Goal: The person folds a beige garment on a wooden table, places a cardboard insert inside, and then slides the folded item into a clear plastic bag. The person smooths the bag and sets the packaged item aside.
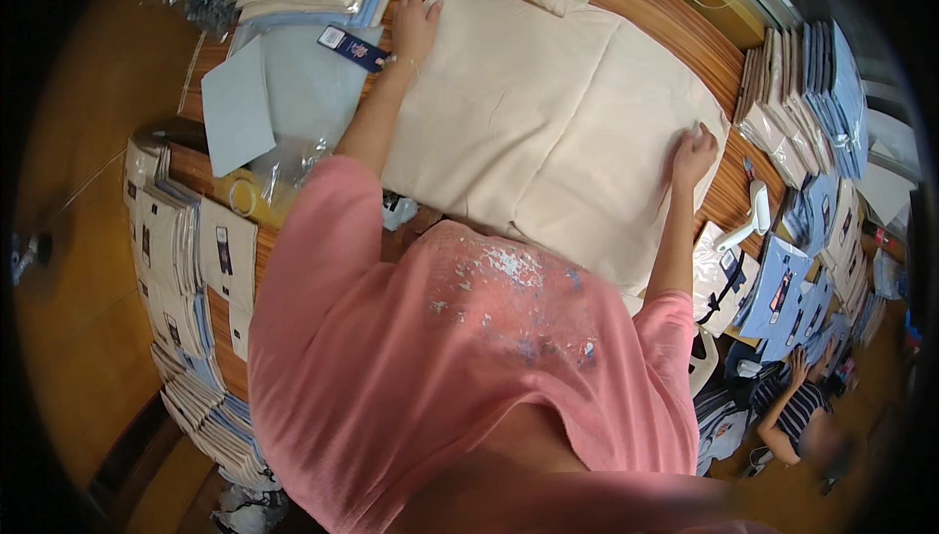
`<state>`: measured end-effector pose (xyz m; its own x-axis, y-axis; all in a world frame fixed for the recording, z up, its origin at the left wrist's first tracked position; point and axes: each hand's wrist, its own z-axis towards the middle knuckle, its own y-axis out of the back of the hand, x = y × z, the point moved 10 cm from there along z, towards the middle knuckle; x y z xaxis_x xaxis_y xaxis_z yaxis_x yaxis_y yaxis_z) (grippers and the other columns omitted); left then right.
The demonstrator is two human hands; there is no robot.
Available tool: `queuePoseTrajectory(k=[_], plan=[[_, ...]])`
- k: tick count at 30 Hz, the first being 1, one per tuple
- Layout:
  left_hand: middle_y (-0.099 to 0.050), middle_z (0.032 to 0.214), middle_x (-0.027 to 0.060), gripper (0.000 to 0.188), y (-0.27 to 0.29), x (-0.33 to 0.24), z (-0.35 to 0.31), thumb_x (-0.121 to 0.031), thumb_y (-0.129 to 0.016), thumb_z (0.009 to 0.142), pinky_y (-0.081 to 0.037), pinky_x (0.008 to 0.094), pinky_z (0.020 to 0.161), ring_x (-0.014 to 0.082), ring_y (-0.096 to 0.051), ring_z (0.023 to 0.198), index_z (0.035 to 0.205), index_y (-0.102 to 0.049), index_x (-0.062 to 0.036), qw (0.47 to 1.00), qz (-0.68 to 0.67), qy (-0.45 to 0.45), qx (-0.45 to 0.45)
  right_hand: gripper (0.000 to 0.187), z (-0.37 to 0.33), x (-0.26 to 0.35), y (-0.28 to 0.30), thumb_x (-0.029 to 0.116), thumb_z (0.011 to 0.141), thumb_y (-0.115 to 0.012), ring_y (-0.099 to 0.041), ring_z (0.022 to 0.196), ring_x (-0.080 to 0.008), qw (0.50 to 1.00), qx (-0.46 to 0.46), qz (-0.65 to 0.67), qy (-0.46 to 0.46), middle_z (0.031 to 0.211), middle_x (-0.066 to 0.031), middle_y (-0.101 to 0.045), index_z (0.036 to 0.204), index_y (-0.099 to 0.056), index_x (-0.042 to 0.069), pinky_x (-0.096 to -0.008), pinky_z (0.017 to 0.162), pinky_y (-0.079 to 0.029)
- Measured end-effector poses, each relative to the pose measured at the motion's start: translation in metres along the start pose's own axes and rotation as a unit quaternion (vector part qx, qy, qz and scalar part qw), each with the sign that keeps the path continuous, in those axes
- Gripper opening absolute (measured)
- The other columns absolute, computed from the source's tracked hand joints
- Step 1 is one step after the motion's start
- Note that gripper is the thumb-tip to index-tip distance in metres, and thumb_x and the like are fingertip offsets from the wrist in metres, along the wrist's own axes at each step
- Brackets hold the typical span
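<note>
While the broad cream fabric garment (528, 94) lies spread at our one o'clock on the brown wood-grain table (699, 35), our bare left hand (416, 30) rests at its ten o'clock edge, fingers parted, gripping nothing visible; our bare right hand (696, 155) curls at its three o'clock edge, though we cannot tell whether it pinches cloth. We judge this a flattening step, the next move calling for smoothing the creases.

Nothing can be read clearly. At eleven o'clock, a dark blue tag (354, 47) bears small lettering and a white sticker (335, 36). Dark labels (225, 250) stand on beige folded shirts (217, 286) at nine o'clock and blue folded shirts (757, 313) just past three; their print is too small.
</note>
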<state>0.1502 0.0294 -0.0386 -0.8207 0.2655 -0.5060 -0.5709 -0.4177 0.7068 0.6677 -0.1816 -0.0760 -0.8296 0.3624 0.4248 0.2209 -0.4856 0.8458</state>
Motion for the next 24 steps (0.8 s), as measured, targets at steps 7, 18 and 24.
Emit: queuePoseTrajectory(k=[7, 18, 24], plan=[[-0.064, 0.09, 0.0172, 0.027, -0.082, 0.053, 0.064, -0.029, -0.051, 0.089, -0.046, 0.0432, 0.076, 0.0359, -0.06, 0.084, 0.097, -0.06, -0.0049, 0.982, -0.079, 0.056, 0.164, 0.047, 0.032, -0.004, -0.013, 0.042, 0.09, -0.046, -0.03, 0.13, -0.0337, 0.992, 0.018, -0.102, 0.071, 0.138, -0.0166, -0.037, 0.131, -0.046, 0.019, -0.0545, 0.102, -0.023], [-0.057, 0.115, 0.0139, 0.039, -0.046, -0.024, 0.024, -0.035, -0.049, 0.089, -0.038, 0.0411, 0.093, 0.0326, -0.049, 0.111, 0.113, -0.053, -0.0049, 0.993, -0.08, -0.039, 0.073, 0.045, 0.06, -0.002, -0.013, 0.039, 0.09, -0.046, -0.029, 0.131, -0.0294, 0.981, 0.049, -0.151, 0.11, 0.137, -0.0142, -0.038, 0.13, -0.046, 0.019, -0.0542, 0.104, -0.021], [-0.034, 0.141, 0.0185, 0.052, -0.092, -0.044, -0.004, -0.034, -0.05, 0.09, -0.02, 0.0474, 0.107, 0.0331, -0.029, 0.131, 0.134, -0.04, -0.0093, 0.967, 0.115, -0.152, 0.167, 0.056, 0.063, -0.042, -0.033, 0.049, 0.092, -0.035, -0.021, 0.135, -0.03, 0.987, 0.059, -0.128, 0.073, 0.144, -0.0145, -0.029, 0.138, -0.034, 0.018, -0.0572, 0.105, -0.016]])
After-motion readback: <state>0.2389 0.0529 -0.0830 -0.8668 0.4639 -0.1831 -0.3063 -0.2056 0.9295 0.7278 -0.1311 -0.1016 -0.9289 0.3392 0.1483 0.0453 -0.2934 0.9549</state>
